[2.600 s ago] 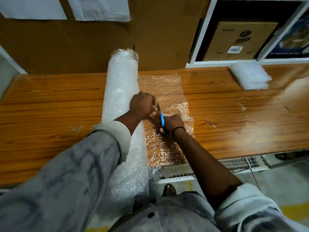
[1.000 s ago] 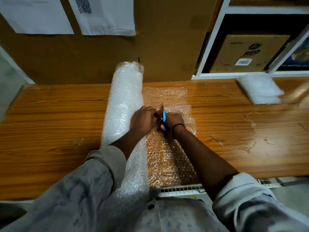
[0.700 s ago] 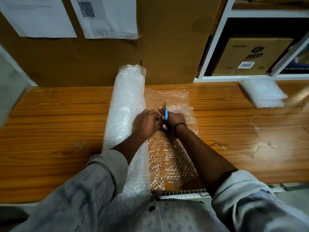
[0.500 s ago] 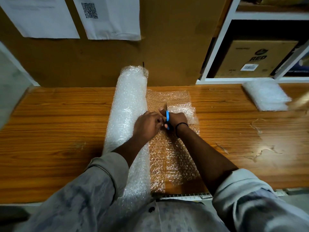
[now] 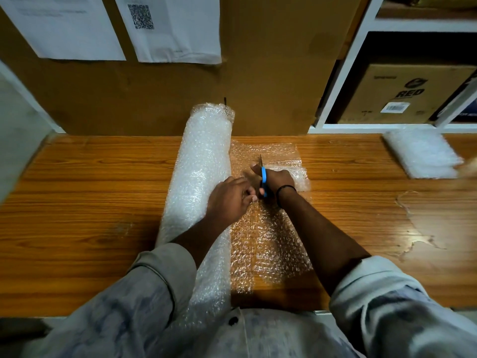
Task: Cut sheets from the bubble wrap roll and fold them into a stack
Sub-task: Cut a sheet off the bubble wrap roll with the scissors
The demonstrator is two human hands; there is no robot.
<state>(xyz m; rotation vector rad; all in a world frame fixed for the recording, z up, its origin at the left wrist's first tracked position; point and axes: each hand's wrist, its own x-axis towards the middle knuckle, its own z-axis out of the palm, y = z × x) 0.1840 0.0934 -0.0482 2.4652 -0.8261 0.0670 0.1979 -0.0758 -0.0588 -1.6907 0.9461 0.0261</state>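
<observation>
The long orange-brown wooden tabletop (image 5: 90, 177) spreads out on every side of my fingers, and across it, just to the left of them, lies the fat white roll of bubble wrap (image 5: 204, 161), running from the wall back to my body. Unrolled from it and flat under my fingers is the clear bubble wrap sheet (image 5: 268, 244), still joined to the roll ahead of the blade. Far off to the right of my fingers, near the shelf, sits the small white stack of folded bubble wrap sheets (image 5: 420, 153). My left hand (image 5: 228, 200) is curled against the roll's edge, its fingers pinching the wrap beside the cut line to hold it taut. My right hand (image 5: 276, 179) is closed around the blue-handled scissors (image 5: 263, 178), whose blade tip points away from me along the sheet. I judge I am midway through cutting this sheet free; next the scissors must run straight on to the far edge while my left hand keeps the wrap tight.
</observation>
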